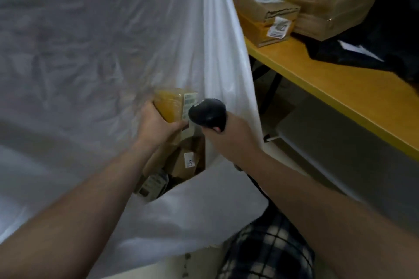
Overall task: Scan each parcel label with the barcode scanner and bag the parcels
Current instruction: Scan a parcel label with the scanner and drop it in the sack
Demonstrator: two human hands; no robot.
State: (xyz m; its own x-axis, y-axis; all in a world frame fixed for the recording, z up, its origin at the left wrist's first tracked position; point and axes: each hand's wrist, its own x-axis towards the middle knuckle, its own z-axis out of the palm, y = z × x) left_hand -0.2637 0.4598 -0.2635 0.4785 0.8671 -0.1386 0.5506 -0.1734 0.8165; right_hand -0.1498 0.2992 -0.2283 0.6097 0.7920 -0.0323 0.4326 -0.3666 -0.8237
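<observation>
At the mouth of the large white translucent plastic bag (pixel 113 41), the left hand (pixel 156 122) grips a flat yellow-brown paper-wrapped parcel (pixel 170 104), fingers curled round its lower left edge and thumb across its face. A white printed label strip (pixel 190 99) runs along the parcel's right edge; the print is blurred and unreadable. The parcel's long axis stands roughly upright in view, label side facing the right hand. The right hand (pixel 229 133) is closed round the handle of a black rounded barcode scanner (pixel 208 114). The scanner's nose points left at the label and sits just beside it; its handle runs down and right into the palm. Below the held parcel, brown labelled parcels (pixel 181 158) lie inside the bag. Further right, a yellow-topped table (pixel 340 84) carries stacked brown cardboard parcels (pixel 328 7) and a black soft item (pixel 374 36).
</observation>
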